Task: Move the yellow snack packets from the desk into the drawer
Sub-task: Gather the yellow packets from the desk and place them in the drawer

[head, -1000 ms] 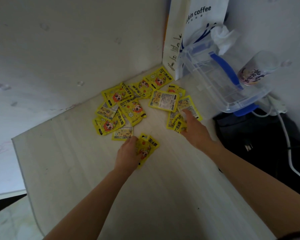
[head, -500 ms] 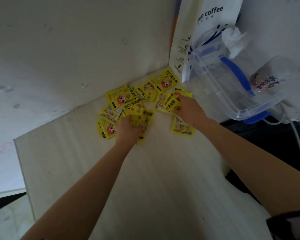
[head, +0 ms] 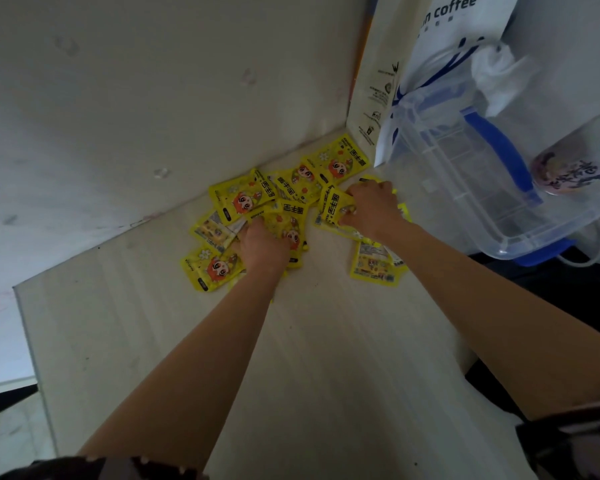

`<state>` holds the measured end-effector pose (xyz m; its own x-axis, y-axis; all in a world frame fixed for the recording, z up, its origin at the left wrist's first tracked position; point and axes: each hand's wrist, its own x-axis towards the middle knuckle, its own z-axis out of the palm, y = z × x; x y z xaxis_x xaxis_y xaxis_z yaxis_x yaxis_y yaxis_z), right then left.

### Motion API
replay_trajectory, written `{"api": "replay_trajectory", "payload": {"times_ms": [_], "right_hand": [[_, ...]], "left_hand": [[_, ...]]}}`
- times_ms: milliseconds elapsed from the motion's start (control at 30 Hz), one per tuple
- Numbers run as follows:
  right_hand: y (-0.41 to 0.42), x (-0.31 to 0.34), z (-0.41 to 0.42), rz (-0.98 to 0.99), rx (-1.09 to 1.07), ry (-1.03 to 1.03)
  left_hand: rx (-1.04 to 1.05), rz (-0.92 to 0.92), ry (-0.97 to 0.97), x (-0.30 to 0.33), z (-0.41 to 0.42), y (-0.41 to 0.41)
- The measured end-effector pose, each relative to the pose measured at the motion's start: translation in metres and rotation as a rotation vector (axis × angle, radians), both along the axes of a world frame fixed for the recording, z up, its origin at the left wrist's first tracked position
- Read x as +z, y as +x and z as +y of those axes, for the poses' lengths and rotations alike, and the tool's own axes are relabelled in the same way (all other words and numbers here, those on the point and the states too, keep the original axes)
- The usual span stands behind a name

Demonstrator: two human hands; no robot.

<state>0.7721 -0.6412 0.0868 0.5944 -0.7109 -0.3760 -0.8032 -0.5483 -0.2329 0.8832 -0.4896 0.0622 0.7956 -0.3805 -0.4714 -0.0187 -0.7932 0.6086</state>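
Several yellow snack packets (head: 238,202) with a cartoon face lie bunched in the far corner of the pale wooden desk (head: 326,358). My left hand (head: 264,245) presses down on the left bunch, fingers curled into the packets. My right hand (head: 369,207) is closed over a crumpled cluster of packets on the right. One packet (head: 373,265) lies face down just under my right wrist. Another packet (head: 340,161) sits against the paper bag. No drawer is in view.
A white coffee paper bag (head: 388,81) stands in the corner. A clear plastic box with a blue handle (head: 482,188) sits to the right, a drink cup (head: 568,168) beside it. Walls bound the desk at the back; dark items and a white cable lie at the right edge.
Both hands have pushed forward into the pile and swept the spread packets together toward the corner. Fingers have closed on bunches of packets.
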Motion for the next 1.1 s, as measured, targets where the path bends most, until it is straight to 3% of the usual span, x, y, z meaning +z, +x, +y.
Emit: {"api": "replay_trajectory", "payload": {"times_ms": [267, 467, 833, 1100], "right_hand": [[-0.001, -0.004, 0.010, 0.082, 0.001, 0.023], [-0.009, -0.005, 0.023, 0.004, -0.072, 0.113], [-0.046, 0.001, 0.043, -0.060, -0.144, 0.055], [-0.096, 0.005, 0.092, -0.191, -0.197, 0.043]], "left_hand": [[-0.170, -0.020, 0.088, -0.001, -0.006, -0.005], [-0.128, -0.008, 0.033, 0.006, -0.014, -0.011], [-0.041, 0.091, -0.002, 0.012, -0.012, -0.020], [-0.086, 0.108, -0.117, 0.023, 0.048, -0.058]]}}
